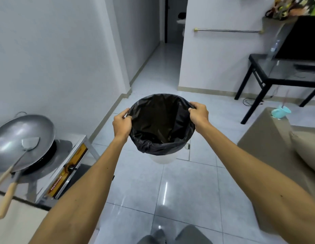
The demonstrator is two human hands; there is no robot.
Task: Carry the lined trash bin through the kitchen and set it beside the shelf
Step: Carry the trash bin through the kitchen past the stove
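Observation:
A white trash bin (163, 159) lined with a black plastic bag (162, 124) hangs in the air in front of me, above the tiled floor. My left hand (121, 124) grips the bin's left rim over the bag. On the opposite side, my right hand (199, 115) grips the right rim. Both arms are stretched forward. The bag's inside looks empty. Only the bin's white lower part shows below the bag's folded edge.
A gas stove (65, 164) with a metal wok (23, 140) and spatula stands at the left. A black table (276, 78) with a dark screen is at the right back, and a beige sofa (276, 147) with a teal cup (280, 112) at the right. A hallway (163, 55) opens ahead.

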